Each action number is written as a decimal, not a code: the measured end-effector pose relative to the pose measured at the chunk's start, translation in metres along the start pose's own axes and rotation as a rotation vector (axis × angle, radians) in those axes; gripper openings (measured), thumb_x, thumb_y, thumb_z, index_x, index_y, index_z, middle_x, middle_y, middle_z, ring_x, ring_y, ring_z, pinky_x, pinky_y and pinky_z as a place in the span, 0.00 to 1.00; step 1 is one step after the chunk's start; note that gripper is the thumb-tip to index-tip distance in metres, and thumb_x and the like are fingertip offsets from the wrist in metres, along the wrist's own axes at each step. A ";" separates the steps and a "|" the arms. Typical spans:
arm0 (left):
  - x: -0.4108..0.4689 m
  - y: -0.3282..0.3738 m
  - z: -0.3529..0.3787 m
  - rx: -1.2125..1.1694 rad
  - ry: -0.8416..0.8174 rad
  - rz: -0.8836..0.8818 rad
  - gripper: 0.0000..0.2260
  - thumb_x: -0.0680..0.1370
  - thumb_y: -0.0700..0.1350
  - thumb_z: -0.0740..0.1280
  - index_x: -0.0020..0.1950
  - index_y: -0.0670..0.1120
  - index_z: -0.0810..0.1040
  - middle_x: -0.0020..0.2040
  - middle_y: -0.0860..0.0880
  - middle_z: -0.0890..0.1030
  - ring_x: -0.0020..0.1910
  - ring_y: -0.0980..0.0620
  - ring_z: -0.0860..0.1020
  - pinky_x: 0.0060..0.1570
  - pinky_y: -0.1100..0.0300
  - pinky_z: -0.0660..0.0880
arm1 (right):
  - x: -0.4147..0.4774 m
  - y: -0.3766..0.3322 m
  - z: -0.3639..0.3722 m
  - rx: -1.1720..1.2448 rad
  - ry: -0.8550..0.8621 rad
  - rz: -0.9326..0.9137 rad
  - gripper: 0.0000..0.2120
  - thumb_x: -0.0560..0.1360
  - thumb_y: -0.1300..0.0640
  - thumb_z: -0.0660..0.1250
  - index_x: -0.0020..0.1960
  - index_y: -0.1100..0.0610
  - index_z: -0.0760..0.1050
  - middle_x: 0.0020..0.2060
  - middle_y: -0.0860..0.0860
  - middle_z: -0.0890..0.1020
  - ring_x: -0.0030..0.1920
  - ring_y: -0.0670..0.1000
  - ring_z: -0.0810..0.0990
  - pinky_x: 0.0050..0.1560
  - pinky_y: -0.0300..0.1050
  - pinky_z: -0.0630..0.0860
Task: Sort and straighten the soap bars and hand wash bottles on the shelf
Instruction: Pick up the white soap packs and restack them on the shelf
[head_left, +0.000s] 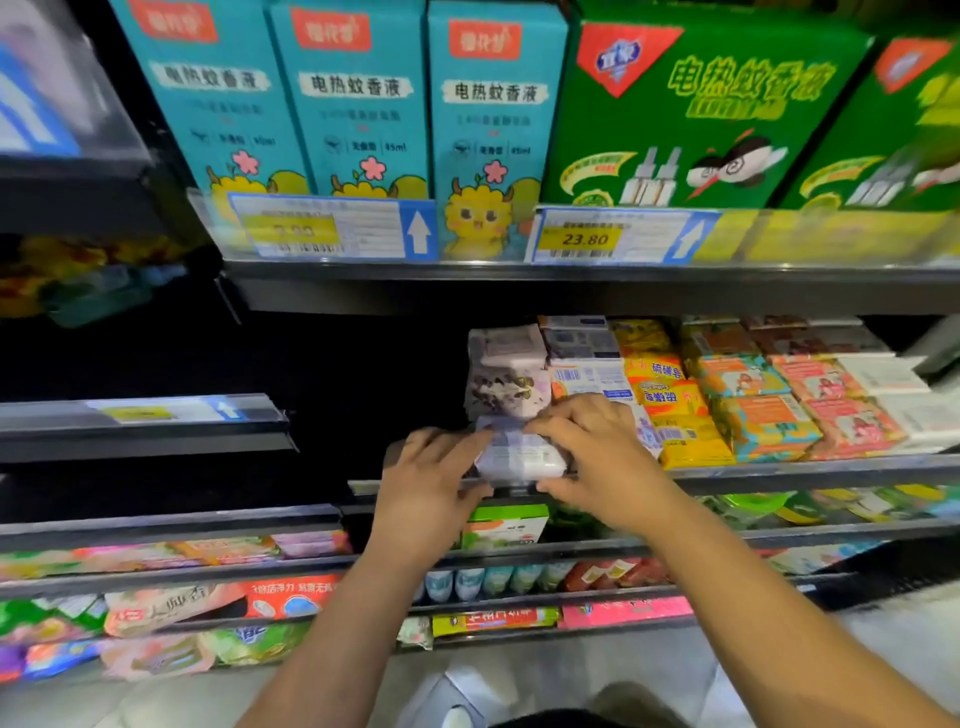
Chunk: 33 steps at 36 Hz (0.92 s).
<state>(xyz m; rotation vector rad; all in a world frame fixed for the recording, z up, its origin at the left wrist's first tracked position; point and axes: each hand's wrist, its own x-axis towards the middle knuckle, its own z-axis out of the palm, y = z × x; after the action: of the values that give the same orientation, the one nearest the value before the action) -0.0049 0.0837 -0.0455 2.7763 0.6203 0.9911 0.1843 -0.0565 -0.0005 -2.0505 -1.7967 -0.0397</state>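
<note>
Your working shelf (810, 472) is a dark metal tier with a price rail along its front lip. On it you have soap bars in rows running front to back. From the left: a lilac-and-white row (506, 374), a white-and-blue row (587, 374), a yellow row (670, 400), an orange-and-teal row (748, 384), a pink row (831, 387) and a white row (883, 374). One pale wrapped bar (519, 457) sits at the front lip, ahead of the lilac row. Left of it the shelf is too dark to read. On the upper shelf (467, 280), teal boxes (353, 98) and green boxes (701, 109) stand upright, side by side.
</note>
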 end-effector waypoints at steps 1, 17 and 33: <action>-0.001 -0.001 -0.001 -0.002 0.026 0.018 0.24 0.67 0.49 0.81 0.61 0.49 0.82 0.52 0.49 0.84 0.55 0.47 0.75 0.46 0.52 0.79 | 0.000 -0.001 0.000 0.008 0.043 -0.030 0.30 0.65 0.50 0.78 0.65 0.48 0.74 0.57 0.48 0.74 0.62 0.52 0.69 0.55 0.47 0.60; 0.012 0.020 -0.057 -1.055 -0.095 -0.463 0.19 0.73 0.52 0.77 0.61 0.54 0.75 0.51 0.61 0.82 0.52 0.61 0.80 0.51 0.68 0.76 | 0.002 -0.065 -0.029 0.989 0.106 0.473 0.12 0.74 0.41 0.71 0.54 0.46 0.81 0.48 0.47 0.84 0.49 0.45 0.81 0.49 0.42 0.76; 0.015 0.012 -0.058 -1.033 -0.290 -0.255 0.24 0.69 0.53 0.76 0.64 0.64 0.76 0.65 0.62 0.73 0.68 0.57 0.73 0.65 0.63 0.73 | -0.006 -0.078 -0.044 1.648 0.064 0.663 0.15 0.74 0.48 0.71 0.55 0.56 0.80 0.45 0.61 0.82 0.32 0.56 0.79 0.25 0.40 0.75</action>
<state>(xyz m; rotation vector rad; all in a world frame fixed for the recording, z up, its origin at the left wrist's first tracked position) -0.0271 0.0782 0.0111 1.8090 0.2732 0.5767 0.1191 -0.0697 0.0604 -1.1262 -0.4437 1.1090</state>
